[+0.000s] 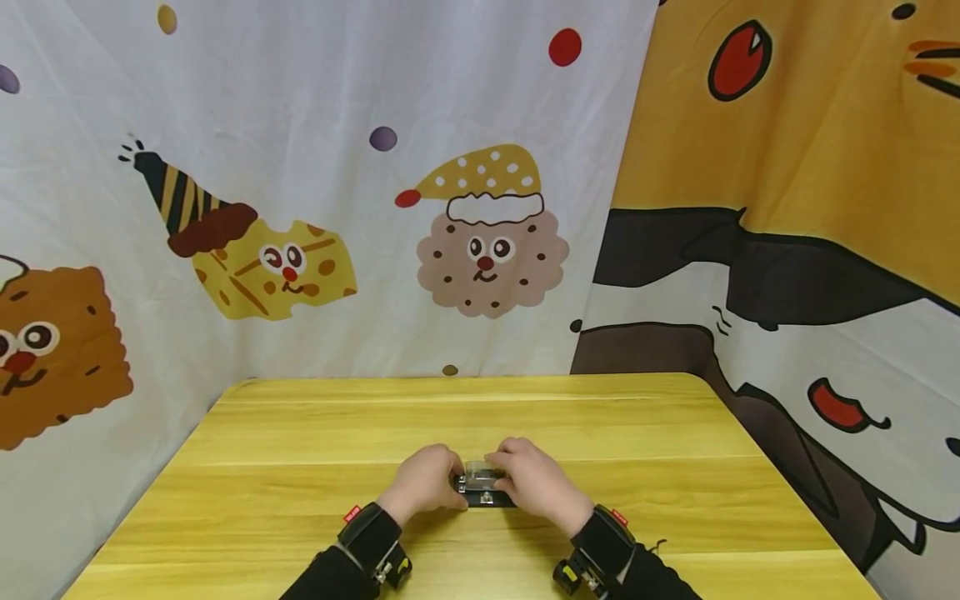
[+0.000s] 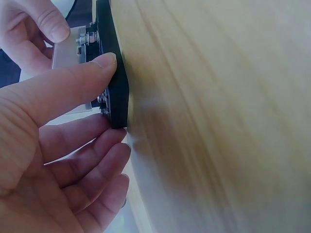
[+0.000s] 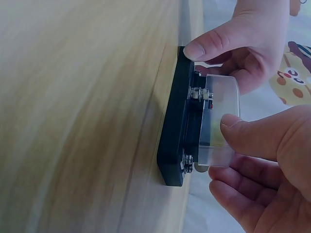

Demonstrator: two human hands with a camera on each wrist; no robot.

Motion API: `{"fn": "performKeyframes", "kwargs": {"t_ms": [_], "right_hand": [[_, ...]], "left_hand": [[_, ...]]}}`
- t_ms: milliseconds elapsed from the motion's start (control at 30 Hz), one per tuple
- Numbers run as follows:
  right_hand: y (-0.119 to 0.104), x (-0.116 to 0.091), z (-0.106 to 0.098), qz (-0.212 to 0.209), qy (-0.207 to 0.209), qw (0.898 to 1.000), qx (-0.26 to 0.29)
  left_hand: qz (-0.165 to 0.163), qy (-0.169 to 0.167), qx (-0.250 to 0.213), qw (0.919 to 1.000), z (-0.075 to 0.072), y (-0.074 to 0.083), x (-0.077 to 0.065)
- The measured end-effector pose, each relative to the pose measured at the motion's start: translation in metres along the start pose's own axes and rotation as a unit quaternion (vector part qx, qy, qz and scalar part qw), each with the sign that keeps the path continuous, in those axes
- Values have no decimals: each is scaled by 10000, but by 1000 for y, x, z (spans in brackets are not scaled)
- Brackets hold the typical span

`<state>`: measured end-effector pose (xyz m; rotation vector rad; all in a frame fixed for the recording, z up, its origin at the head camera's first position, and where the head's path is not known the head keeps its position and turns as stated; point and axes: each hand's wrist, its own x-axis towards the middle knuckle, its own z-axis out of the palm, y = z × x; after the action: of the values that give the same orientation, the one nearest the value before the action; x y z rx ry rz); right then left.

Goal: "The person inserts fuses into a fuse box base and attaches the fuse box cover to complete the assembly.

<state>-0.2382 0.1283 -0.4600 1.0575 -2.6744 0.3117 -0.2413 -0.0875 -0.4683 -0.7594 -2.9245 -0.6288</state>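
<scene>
A small device with a black base (image 1: 491,502) and metal screw terminals (image 3: 187,162) lies flat on the wooden table. Over its top sits a clear plastic cover (image 3: 222,94). My left hand (image 1: 429,482) grips the base at its left end, thumb pressed on the near edge and fingers around the end. With thumb and fingers at its two sides, my right hand (image 1: 536,479) pinches the clear cover near the right end. In the right wrist view the cover stands right against the terminals, and parts under it show through hazily.
The light wooden table (image 1: 300,425) reaches back to a white curtain (image 1: 300,108) printed with cartoon snacks. A yellow and black cartoon cloth (image 1: 825,150) hangs along the right side. Both wrists carry black straps with cameras.
</scene>
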Motion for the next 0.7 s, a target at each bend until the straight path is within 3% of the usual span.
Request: {"fn": "performKeyframes", "kwargs": {"t_ms": [700], "right_hand": [[-2, 1, 3, 84, -94, 9999, -60]], "left_hand": [[-19, -19, -80, 10000, -2, 1, 0]]}}
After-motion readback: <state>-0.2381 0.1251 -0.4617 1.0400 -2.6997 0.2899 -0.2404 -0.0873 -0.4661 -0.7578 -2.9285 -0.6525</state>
